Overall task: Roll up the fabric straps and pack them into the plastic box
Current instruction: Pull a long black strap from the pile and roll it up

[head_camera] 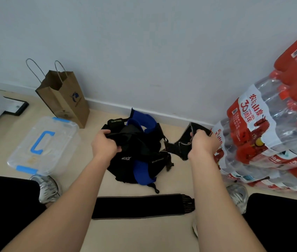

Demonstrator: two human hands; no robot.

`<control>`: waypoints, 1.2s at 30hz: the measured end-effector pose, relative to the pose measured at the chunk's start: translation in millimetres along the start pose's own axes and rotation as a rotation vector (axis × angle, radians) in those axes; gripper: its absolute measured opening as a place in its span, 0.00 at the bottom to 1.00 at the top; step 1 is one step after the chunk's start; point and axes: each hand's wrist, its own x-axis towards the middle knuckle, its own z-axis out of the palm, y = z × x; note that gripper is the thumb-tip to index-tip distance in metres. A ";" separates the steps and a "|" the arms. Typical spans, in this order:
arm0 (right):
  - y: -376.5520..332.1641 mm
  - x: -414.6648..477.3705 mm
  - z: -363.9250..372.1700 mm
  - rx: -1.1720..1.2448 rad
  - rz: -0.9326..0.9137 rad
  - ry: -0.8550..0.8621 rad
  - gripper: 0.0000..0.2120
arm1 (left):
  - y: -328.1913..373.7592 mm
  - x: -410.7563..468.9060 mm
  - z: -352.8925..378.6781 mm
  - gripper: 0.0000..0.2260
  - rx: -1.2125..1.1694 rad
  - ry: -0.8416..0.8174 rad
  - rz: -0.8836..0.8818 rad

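In the head view, at the frame's centre, the left hand (106, 142) curls round a black strap on the upper left of the pile (138, 153) of black and blue straps on the floor (140, 233), while the right hand (203, 144), centre right, grips another black strap (177, 147) just beside the pile. One strap (140, 206) lies flat at lower centre. The lidded clear box (42, 144) sits at middle left, a paper bag (66, 99) behind it and bottle packs (271, 133) at right.

Left hand (106, 145) and right hand (203, 144) each grip black straps (138, 153).
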 end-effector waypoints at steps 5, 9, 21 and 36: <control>-12.5 -9.2 15.7 -0.270 -0.055 -0.413 0.06 | 5.8 -11.8 14.9 0.29 -0.145 -0.269 0.054; 3.5 -34.7 29.4 -0.100 -0.010 -0.759 0.09 | 21.4 -35.6 29.4 0.22 -0.034 -0.362 0.015; 85.6 -21.8 -17.6 -0.297 0.547 -1.164 0.33 | 16.7 -24.7 7.2 0.17 -0.029 -0.658 -0.169; 97.8 18.5 10.9 0.130 0.354 -0.435 0.21 | 11.1 -17.2 -24.6 0.12 0.291 -0.784 -0.188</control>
